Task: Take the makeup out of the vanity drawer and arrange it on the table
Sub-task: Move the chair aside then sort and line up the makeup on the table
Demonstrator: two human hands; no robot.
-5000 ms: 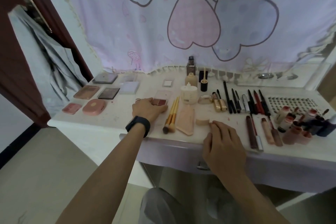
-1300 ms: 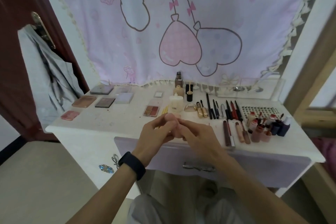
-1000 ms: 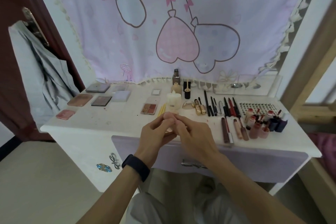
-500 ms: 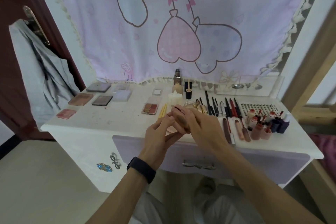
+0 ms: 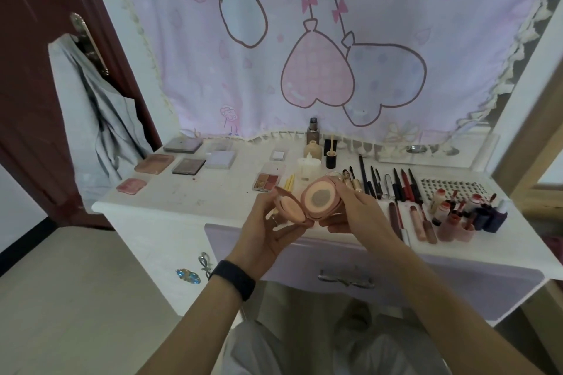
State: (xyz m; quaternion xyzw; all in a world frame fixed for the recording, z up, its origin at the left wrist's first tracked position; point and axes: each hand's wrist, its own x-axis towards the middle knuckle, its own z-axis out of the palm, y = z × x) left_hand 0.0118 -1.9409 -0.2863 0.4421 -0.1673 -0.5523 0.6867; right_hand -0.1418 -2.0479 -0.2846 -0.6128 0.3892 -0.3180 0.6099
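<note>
Evidently the emptying is all but done and the step in hand is arranging: the drawer [image 5: 426, 271] sits pushed in under the table [image 5: 189, 195], whose top already carries flat palettes [image 5: 187, 166] at the left, a row of pencils [image 5: 396, 184] and a cluster of lip tubes [image 5: 454, 222] at the right. The round pink compact [image 5: 316, 202] is not among them; it is held up in the air over the table's front edge, hinged open like a shell, with a peach inner face on the left half and a greyish round centre on the right half (mirror or pan, I cannot tell which). The left hand [image 5: 271, 230], a dark wristband [image 5: 233, 278] on its wrist, is turned palm up and curls its fingers round the left half from below and behind. The right hand [image 5: 361, 213] comes in from the other side, palm down, fingers and thumb closed round the rim of the right half. Both forearms rise from the lap and meet at the middle. By my reading the next move calls for folding the two halves shut, then laying the compact flat on a bare patch of tabletop, likely near the palettes, without nudging the items lined up just behind it.
</note>
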